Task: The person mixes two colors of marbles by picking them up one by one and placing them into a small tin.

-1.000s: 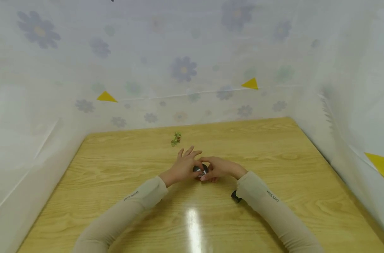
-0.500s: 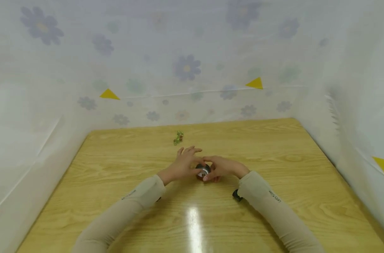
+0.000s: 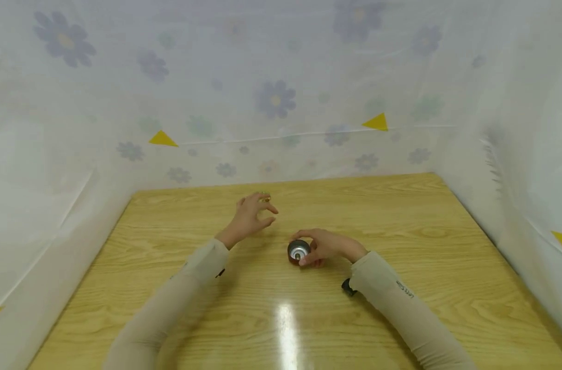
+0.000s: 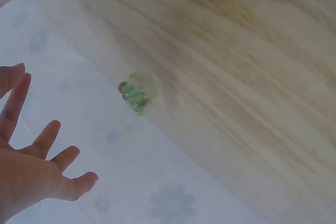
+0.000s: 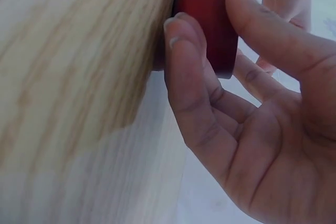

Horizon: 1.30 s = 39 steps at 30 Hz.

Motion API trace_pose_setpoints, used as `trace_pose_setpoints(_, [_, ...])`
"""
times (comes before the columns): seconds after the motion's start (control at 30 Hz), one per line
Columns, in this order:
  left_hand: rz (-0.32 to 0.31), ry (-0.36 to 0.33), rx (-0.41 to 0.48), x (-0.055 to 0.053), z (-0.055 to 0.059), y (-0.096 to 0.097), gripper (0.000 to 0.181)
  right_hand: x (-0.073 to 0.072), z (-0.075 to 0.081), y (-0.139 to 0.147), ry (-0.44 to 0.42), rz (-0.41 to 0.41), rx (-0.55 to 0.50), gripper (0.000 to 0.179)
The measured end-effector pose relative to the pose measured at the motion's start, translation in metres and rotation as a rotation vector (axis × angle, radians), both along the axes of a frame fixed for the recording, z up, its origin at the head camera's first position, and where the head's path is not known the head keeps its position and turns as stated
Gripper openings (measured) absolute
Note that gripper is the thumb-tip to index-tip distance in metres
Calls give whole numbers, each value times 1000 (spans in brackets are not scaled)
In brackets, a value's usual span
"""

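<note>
A small round cup [image 3: 290, 257], dark red outside and silvery inside, stands on the wooden table with its open side up. My right hand [image 3: 327, 245] grips it by the side, thumb and fingers around its wall; the red wall [image 5: 210, 19] fills the gap between them in the right wrist view. Something small lies at the cup's centre, too small to make out. My left hand [image 3: 250, 216] is held above the table, fingers spread and holding nothing. Just beyond its fingertips lie several green and reddish glass beads [image 4: 135, 97], partly hidden by the hand in the head view.
The wooden table [image 3: 378, 205] meets a pale flower-printed curtain [image 3: 308, 103] at the back and on both sides. Yellow triangles [image 3: 375, 122] mark the curtain. A dark band [image 3: 349, 287] shows under the right sleeve.
My left hand has left the cup and moved forward and left to the beads, uncovering the cup's inside. The right hand keeps its hold on the cup in nearly the same place.
</note>
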<state>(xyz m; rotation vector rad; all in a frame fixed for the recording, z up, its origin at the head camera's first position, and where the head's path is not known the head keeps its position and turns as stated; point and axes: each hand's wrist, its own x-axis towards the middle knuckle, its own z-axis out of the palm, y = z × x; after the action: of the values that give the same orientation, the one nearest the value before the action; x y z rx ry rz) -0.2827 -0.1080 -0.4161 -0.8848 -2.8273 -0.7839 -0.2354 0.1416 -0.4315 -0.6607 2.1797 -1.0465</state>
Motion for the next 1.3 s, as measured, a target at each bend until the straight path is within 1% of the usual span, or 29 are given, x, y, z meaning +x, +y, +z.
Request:
trace_pose_setpoints(0.13, [118,39,-38,-19,-2,-12,17,-2,-1,-1,-4,-11,-5,65])
trace_pose_setpoints(0.2, [167,48,-79,-26,-4,-15,18,-3,-1,-1,-6,-15,-2,66])
trace_pose_setpoints(0.33, [216,26,-129,-37,-7,-19,21,-2,0,-2,-6,-20,8,65])
trace_pose_setpoints(0.47, [241,4,-157,-45,-9,-19,21,-2,0,-3,-8,-30,11,65])
trace_pose_setpoints(0.57, [254,-5,-201,-49,-11,-17,18,-2,-1,-3,-9,-33,6,65])
trace_pose_setpoints(0.63, [257,1,-241,-51,-14,-16,15,-2,-1,-3,-10,-35,4,66])
trace_pose_setpoints(0.77, [251,25,-290,-51,-20,-15,11,-2,-3,-2,-12,-33,8,66])
trace_pose_setpoints(1.0, [255,55,-277,-51,-26,-17,9,-3,-3,-3,-12,-19,15,67])
trace_pose_setpoints(1.17, [247,84,-275,-52,-27,-18,10,-2,-1,-3,-8,-23,24,68])
trace_pose_setpoints(1.3, [247,80,-296,-52,-26,-16,9,-2,0,-3,-4,-24,31,68])
